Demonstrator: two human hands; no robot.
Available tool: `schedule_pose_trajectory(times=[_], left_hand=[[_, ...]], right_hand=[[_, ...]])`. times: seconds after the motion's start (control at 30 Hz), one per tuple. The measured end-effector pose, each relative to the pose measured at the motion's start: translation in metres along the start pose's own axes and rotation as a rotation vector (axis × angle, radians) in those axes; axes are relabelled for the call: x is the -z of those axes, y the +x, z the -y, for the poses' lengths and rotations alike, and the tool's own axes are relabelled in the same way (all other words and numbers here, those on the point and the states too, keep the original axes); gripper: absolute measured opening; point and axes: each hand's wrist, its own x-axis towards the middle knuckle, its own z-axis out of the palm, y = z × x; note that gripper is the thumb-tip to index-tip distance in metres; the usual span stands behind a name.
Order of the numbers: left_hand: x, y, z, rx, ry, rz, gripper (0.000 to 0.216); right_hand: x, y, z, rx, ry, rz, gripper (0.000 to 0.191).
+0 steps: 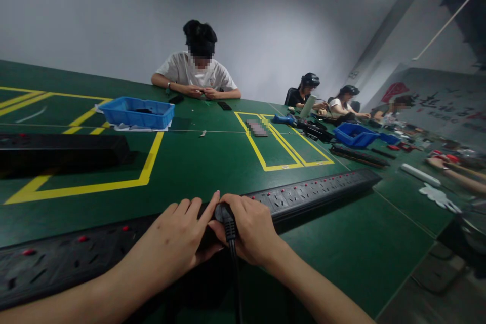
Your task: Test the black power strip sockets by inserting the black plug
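Observation:
A long black power strip (311, 193) with red switches lies across the green table (212, 162) in front of me. My right hand (252, 230) is closed around a black plug (227, 216) whose cable runs down toward me; the plug sits at the strip. My left hand (178, 240) rests on the strip just left of the plug, its fingers laid flat and its fingertips touching the plug.
A second black strip (64, 148) lies at the left. A blue tray (135, 111) stands beyond it, another blue tray (355, 134) at the right among tools and parts. A person sits across the table, others further right. Yellow tape marks rectangles.

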Motion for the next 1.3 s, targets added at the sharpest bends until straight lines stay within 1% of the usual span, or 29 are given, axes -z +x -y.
schedule_pose_trajectory(times=[0.5, 0.9, 1.3], left_hand=[[0.0, 0.0002, 0.0002, -0.008, -0.006, -0.041, 0.063], [0.001, -0.0002, -0.0011, 0.004, 0.017, -0.029, 0.063], [-0.0009, -0.0008, 0.0011, -0.008, -0.002, -0.032, 0.064]], right_hand=[[0.0019, 0.001, 0.001, 0.023, -0.001, -0.038, 0.036], [0.0022, 0.0003, 0.001, 0.019, 0.002, -0.02, 0.034], [0.0011, 0.0006, 0.0007, 0.013, 0.01, -0.035, 0.035]])
